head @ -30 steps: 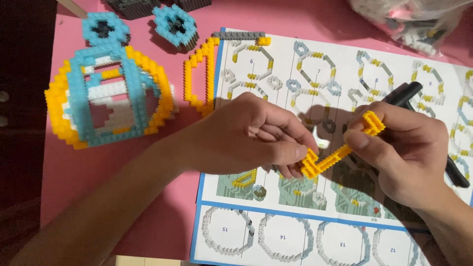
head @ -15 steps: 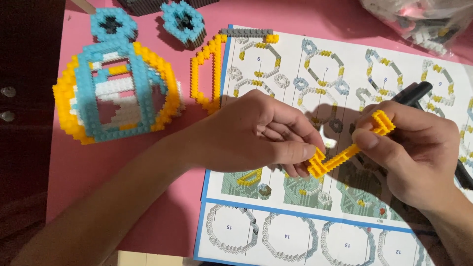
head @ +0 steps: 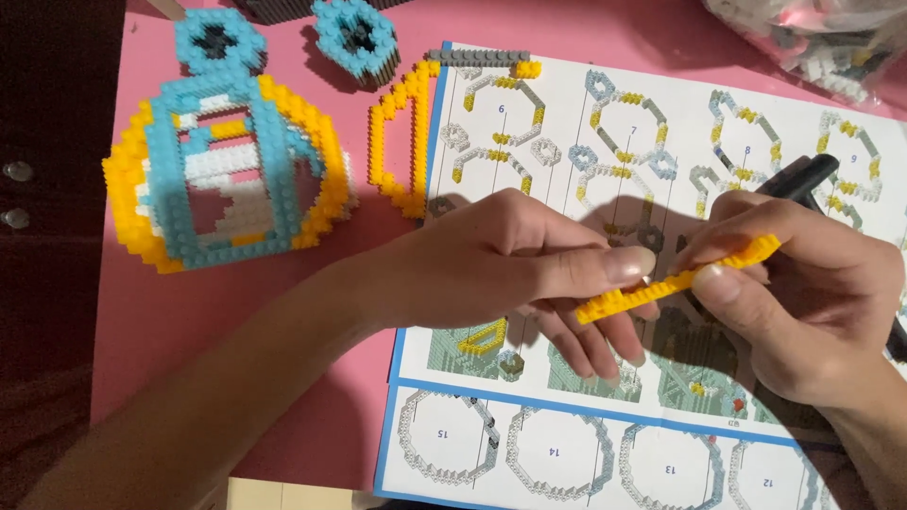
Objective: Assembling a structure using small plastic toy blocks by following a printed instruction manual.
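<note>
L hand (head: 515, 269) pinching near end of yellow brick strip (head: 675, 280), fingers closed on it | R hand (head: 803, 302) thumb + forefinger clamped on strip's far end | strip held tilted, in air over instruction sheet (head: 567, 142) | blue-yellow brick model (head: 231, 175) on pink mat (head: 142, 331), well left | black pen (head: 798, 179) behind R hand

The scene is moderately lit with a warm, pinkish cast. Light comes from above and somewhat from the upper right: both hands throw soft-edged shadows down onto the white printed instruction sheet (head: 605, 123), and the blue and yellow brick-built ring model (head: 227, 161) shades the pink worktop (head: 312, 378) beside it. The left margin falls nearly black. Focus is fairly sharp in the centre; the clear plastic bag of small pieces (head: 812, 38) shows slight glare and softness.
</note>
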